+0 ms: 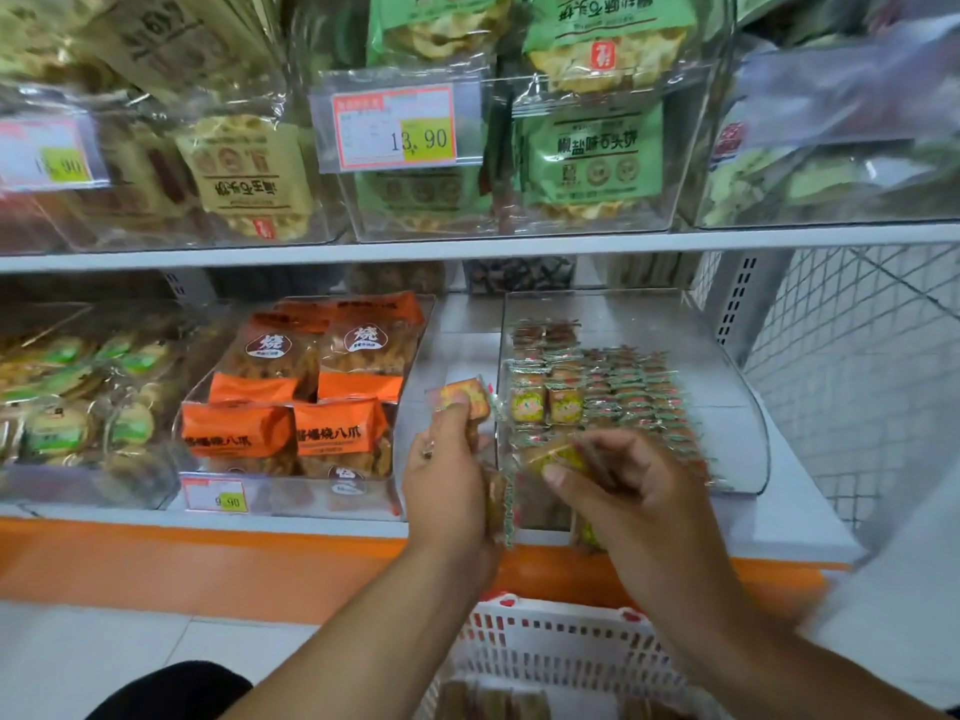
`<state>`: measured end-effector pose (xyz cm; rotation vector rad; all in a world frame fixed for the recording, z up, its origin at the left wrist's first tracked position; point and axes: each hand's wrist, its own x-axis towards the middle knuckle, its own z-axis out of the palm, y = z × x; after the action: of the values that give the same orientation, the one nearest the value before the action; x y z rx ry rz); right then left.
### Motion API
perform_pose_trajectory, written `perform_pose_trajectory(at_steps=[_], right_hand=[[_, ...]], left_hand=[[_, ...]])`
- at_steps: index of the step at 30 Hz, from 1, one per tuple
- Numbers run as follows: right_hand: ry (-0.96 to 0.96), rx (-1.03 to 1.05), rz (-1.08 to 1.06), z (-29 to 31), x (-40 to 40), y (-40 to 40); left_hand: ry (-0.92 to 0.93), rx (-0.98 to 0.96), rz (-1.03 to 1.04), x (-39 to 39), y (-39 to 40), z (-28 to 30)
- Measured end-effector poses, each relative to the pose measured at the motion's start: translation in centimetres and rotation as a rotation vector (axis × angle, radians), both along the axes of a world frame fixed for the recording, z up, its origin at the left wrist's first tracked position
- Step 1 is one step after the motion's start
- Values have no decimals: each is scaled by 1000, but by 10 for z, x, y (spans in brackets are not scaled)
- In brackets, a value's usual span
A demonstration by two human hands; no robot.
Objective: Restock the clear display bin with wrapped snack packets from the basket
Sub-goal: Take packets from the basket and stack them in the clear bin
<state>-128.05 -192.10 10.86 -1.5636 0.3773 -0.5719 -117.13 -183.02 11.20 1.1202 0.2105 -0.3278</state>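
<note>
Both hands up at the lower shelf, centre-right of frame. Left hand (444, 480) has fingers curled round a stack of wrapped snack packets (497, 504), w/ one packet (464, 400) pinched at the thumb tip and sticking up just left of the bin's side wall. Right hand (631, 504) is just right of it, fingers bent, pinching another yellow-green packet (558, 457) betw thumb and fingers, right at the front of the clear display bin (737, 407). Bin sits right of centre on the shelf, curved clear wall on its right; inside, rows of small packets (613, 392) packed close, mostly toward the left and middle, bare bin floor showing at the back and right. White basket (566, 652) w/ slotted sides at bottom centre, below the forearms; a few brownish packets inside, blurred. Left of the bin, separated by a strip of bare shelf, another clear bin holds orange bags (291, 397); a price tag (215, 495) on its front reads 9.90. Upper shelf has green bags (592, 153) behind a 13.90 tag (396, 128). Wire mesh panel (857, 366) at right edge.
</note>
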Motion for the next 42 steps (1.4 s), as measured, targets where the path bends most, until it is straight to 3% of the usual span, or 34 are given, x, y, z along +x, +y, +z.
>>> perform_pose_trajectory(at_steps=[4,7,14,19,26,29,37,42], right_hand=[[-1,193,90,-14,4,19],[36,153,93,-18,7,23],[83,61,132,1,14,-6],[66,160,217,18,7,-39],[166,273,136,10,10,-44],[183,229,145,10,9,-47],[251,-11,235,20,3,-55],[287,196,338,24,1,-57]], left_hand=[[-88,146,209,2,-8,-7],[-153,236,263,4,-9,-10],[-129,92,-26,-1,2,-4],[-186,181,-396,3,26,3],[-55,-78,-662,-5,32,1],[34,-215,-717,-8,30,3],[104,-177,-688,-14,25,-2],[100,-150,-599,-20,20,-1]])
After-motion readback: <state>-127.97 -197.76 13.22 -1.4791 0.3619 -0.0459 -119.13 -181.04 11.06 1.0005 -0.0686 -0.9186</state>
